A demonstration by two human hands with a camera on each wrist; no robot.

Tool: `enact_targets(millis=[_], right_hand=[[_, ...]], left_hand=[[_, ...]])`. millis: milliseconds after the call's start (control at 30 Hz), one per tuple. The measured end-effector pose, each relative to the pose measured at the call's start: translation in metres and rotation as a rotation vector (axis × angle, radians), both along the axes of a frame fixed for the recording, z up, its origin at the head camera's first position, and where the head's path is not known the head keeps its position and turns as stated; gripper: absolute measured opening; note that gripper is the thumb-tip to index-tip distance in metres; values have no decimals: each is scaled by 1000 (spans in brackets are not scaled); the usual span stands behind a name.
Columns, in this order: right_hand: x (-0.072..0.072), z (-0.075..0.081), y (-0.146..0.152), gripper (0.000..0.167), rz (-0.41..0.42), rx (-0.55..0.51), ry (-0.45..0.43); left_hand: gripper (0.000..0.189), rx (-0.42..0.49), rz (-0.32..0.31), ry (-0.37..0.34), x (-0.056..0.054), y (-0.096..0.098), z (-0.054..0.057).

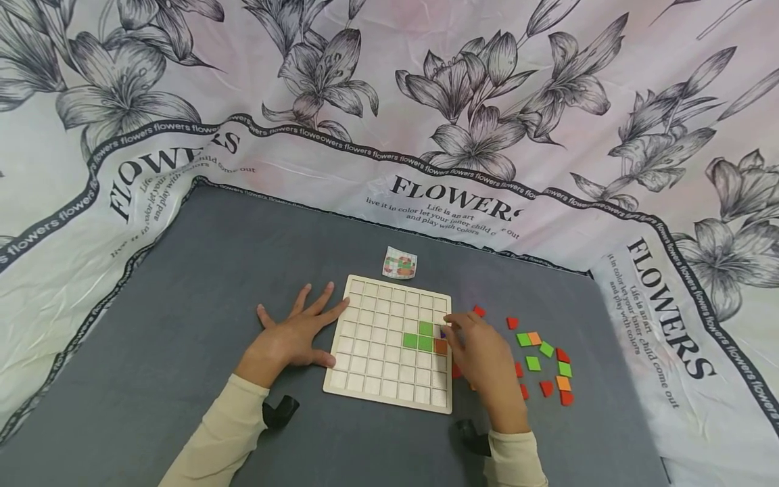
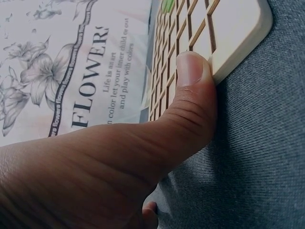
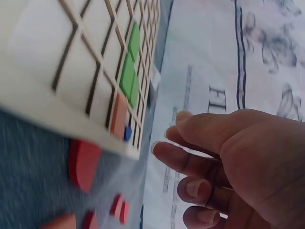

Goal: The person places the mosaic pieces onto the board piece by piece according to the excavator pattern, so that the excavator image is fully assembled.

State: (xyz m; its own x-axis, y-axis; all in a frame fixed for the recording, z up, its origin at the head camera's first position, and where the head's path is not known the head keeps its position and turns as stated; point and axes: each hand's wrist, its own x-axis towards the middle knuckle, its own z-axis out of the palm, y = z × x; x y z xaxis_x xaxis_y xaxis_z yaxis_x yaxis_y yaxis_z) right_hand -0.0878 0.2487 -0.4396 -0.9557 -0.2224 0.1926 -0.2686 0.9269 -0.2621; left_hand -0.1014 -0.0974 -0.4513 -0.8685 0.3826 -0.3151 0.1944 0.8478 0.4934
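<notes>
A pale wooden grid board (image 1: 371, 352) lies flat on the grey table. My left hand (image 1: 295, 341) spreads its fingers at the board's left side, and its thumb (image 2: 195, 78) presses on the rim near a corner. Three green square tiles (image 3: 127, 78) sit in the grid, beside an orange tile (image 3: 119, 114) and a small blue piece (image 3: 127, 133). Over the right edge hovers my right hand (image 1: 487, 355), its fingers loosely bent. In the right wrist view nothing shows between thumb and fingertips, which are close to the blue piece in the head view.
Behind the board lies a small card with a coloured grid pattern (image 1: 399, 264). Loose green tiles (image 1: 533, 364), orange tiles (image 1: 562, 383) and several red pieces (image 1: 546, 388) are scattered to the right. Flower-printed cloth (image 1: 456, 196) borders the table.
</notes>
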Motion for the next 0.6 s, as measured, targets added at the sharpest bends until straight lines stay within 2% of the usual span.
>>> enact_targets(millis=[267, 467, 600], right_hand=[[4, 9, 36, 28, -226, -10, -64], [14, 11, 65, 31, -308, -44, -54], [23, 10, 84, 36, -384, -45, -89]], left_hand=[[108, -7, -1, -4, -1, 3, 2], [109, -24, 3, -10, -1, 1, 1], [109, -15, 4, -12, -1, 2, 1]])
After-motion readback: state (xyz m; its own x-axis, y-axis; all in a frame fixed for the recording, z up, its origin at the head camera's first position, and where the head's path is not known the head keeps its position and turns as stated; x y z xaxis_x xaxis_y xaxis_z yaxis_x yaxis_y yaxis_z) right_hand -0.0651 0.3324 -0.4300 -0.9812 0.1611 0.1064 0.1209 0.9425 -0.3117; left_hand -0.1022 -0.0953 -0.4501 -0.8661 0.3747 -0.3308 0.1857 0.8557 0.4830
